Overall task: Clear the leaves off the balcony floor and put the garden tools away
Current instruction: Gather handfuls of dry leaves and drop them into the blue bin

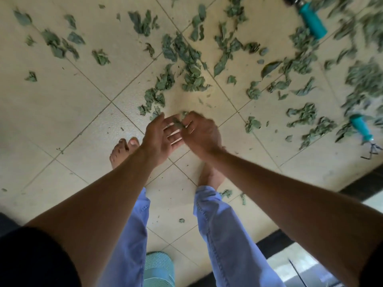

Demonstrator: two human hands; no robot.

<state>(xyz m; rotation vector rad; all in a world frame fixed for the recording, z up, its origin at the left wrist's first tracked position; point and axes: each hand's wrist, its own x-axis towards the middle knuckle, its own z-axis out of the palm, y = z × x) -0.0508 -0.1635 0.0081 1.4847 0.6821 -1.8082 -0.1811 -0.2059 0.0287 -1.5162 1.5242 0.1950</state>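
Note:
Green leaves [186, 59] lie scattered over the beige tiled floor [87, 112], thickest toward the right. My left hand [163, 137] is held palm up with its fingers spread. My right hand [199, 133] hovers just beside it, its fingertips pinching a small leaf [177, 123] over the left palm. One teal-handled garden tool [312, 19] lies at the top right. Another, a teal-handled hand rake [362, 131] with dark prongs, lies at the right edge.
My bare feet [124, 150] and blue trouser legs [223, 235] stand on the tiles below my hands. A teal woven object [158, 268] sits at the bottom. A dark threshold [364, 183] runs along the lower right.

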